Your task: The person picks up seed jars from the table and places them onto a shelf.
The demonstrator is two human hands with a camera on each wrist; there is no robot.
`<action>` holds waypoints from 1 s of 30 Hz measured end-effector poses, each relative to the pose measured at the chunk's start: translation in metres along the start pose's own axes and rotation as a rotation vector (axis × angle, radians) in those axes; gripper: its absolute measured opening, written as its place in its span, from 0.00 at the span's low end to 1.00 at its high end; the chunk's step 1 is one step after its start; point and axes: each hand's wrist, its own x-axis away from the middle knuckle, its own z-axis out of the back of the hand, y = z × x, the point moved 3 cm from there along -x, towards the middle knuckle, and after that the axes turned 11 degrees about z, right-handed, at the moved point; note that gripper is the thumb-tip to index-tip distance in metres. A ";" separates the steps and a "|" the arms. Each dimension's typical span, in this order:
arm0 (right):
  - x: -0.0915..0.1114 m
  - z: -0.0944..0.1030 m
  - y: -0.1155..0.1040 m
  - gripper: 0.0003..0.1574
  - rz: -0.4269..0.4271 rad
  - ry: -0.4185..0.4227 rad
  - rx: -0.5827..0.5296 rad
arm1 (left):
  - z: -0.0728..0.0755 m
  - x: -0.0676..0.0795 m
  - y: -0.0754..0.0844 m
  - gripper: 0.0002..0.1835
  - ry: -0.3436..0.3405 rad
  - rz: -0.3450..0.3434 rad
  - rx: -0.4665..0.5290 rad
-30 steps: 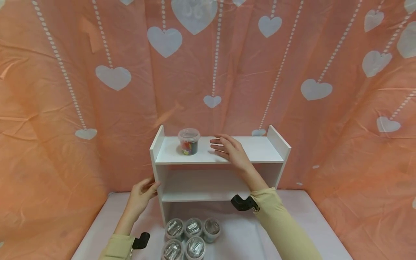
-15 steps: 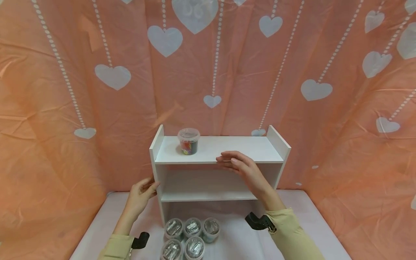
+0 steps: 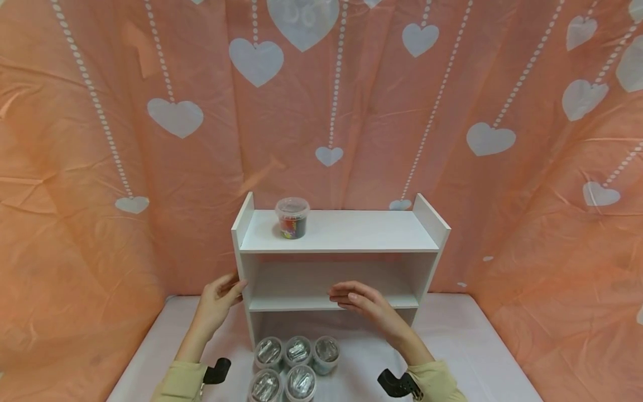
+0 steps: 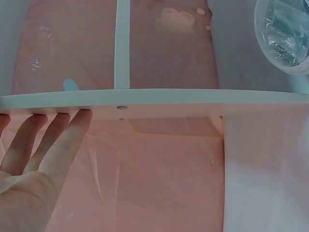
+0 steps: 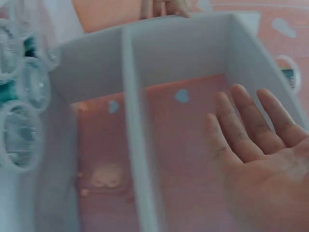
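Note:
A white shelf unit [image 3: 331, 309] with two boards stands against the backdrop. On its top board sits a clear lidded tub [image 3: 292, 219] with colourful contents. My left hand [image 3: 217, 304] touches the unit's left side panel; in the left wrist view its fingertips [image 4: 83, 118] press the panel's outer face with fingers extended. My right hand [image 3: 369, 307] hovers before the middle board, fingers straight and holding nothing. The right wrist view shows that palm [image 5: 275, 159] with spread fingers. Several clear tubs with silvery packets, one of them a front tub [image 3: 301, 383], are grouped on the table below.
The white-covered table [image 3: 467, 346] extends on both sides of the unit. An orange-pink backdrop [image 3: 201, 167] with white hearts surrounds it at the back and sides. The unit's right side panel [image 3: 432, 229] rises above the top board.
My right hand has withdrawn from beside the tub on the top board and dropped to the middle board's level. The left hand stays on the side panel.

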 end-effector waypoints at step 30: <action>0.083 -0.048 0.097 0.29 -0.301 0.059 -0.182 | 0.000 0.001 -0.001 0.31 -0.025 0.022 0.022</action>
